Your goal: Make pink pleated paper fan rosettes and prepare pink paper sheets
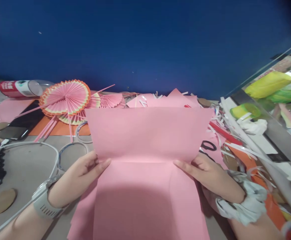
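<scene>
Pink paper sheet [147, 140], one, folded across its middle, lies on the table [23, 170] in front of the person, its far half standing up. Two hands pinch the fold: left hand [79, 176] at its left end, right hand [210, 176] at its right. Behind, at least two pleated paper fans [65, 96] on sticks, one bottle [18, 88], one phone [20, 125], one pair of scissors [207, 145]

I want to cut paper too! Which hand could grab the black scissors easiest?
Probably the right hand: the scissors lie just beyond it, while the left hand holds the pink paper across from them.
</scene>
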Tool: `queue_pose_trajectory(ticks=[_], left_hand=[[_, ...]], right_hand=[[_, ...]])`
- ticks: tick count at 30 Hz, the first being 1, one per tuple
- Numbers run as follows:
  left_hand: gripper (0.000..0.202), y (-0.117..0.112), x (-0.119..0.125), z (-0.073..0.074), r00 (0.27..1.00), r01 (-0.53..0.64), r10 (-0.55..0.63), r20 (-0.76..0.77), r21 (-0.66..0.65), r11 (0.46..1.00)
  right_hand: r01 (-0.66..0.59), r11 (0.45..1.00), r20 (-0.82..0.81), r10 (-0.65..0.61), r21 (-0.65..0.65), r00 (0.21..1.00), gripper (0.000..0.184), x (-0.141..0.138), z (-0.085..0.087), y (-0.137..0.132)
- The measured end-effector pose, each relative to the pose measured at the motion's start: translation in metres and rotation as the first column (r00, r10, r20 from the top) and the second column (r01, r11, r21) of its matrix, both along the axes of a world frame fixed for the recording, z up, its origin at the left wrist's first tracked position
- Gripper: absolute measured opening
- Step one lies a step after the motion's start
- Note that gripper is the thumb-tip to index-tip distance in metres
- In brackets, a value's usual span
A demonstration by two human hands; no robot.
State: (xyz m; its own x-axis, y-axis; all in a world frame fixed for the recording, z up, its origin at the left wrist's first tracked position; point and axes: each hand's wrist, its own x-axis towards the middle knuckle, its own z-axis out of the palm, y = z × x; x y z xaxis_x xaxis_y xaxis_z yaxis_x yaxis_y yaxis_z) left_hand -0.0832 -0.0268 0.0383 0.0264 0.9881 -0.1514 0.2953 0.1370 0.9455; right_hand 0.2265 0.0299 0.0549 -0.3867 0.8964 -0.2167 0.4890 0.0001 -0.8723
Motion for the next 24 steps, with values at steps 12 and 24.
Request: queue_pose_trajectory(ticks=[12, 24], left_hand=[[0.024, -0.003, -0.019, 0.004, 0.975, 0.222, -0.221, 0.034, -0.046, 0.974], [0.038, -0.012, 0.005, 0.014, 0.831, 0.316, -0.369, -0.417, -0.194, 0.929]], right_hand=[[-0.164, 0.986, -0.043, 0.163, -0.019, 0.986, 0.025, 0.019, 0.011, 0.008], [-0.308, 0.94, 0.259, 0.337, -0.147, 0.905, 0.032, 0.002, 0.033, 0.013]])
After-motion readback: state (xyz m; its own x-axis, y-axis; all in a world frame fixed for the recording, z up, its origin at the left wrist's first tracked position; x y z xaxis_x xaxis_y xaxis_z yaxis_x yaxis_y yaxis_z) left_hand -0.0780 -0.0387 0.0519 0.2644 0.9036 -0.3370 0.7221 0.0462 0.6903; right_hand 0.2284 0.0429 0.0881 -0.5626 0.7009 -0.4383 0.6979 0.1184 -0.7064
